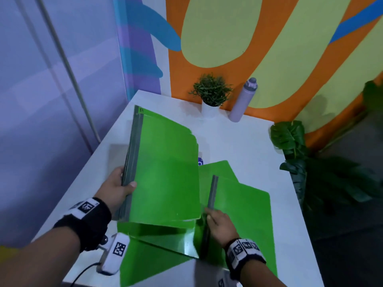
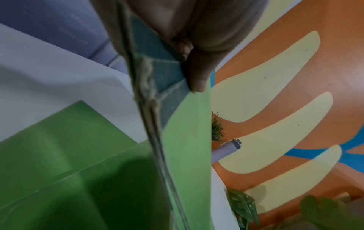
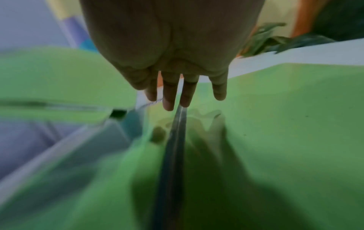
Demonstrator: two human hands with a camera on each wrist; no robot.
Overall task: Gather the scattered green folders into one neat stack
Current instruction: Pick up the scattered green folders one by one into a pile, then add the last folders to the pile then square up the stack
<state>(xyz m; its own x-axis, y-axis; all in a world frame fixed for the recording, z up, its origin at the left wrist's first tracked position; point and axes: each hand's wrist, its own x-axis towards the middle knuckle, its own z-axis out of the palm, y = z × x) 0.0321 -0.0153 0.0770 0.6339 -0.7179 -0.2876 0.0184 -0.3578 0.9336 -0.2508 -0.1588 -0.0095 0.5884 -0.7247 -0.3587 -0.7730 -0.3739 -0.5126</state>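
My left hand (image 1: 122, 186) grips a bundle of several green folders (image 1: 165, 168) by their grey spines, lifted off the white table (image 1: 238, 141) and tilted; the left wrist view shows my thumb (image 2: 199, 77) pressed on the top cover of that bundle (image 2: 187, 140). My right hand (image 1: 217, 221) hovers low over another green folder (image 1: 244, 208) lying flat, with straight fingers (image 3: 169, 99) over its grey spine (image 3: 175, 140). More green folders (image 1: 149, 259) lie fanned on the table near the front edge. Whether the fingertips touch the spine is unclear.
A small potted plant (image 1: 211, 94) and a lilac bottle (image 1: 243, 100) stand at the table's far edge by the painted wall. Large leafy plants (image 1: 290, 139) stand off the right side. A white device with a cable (image 1: 113, 255) hangs under my left wrist.
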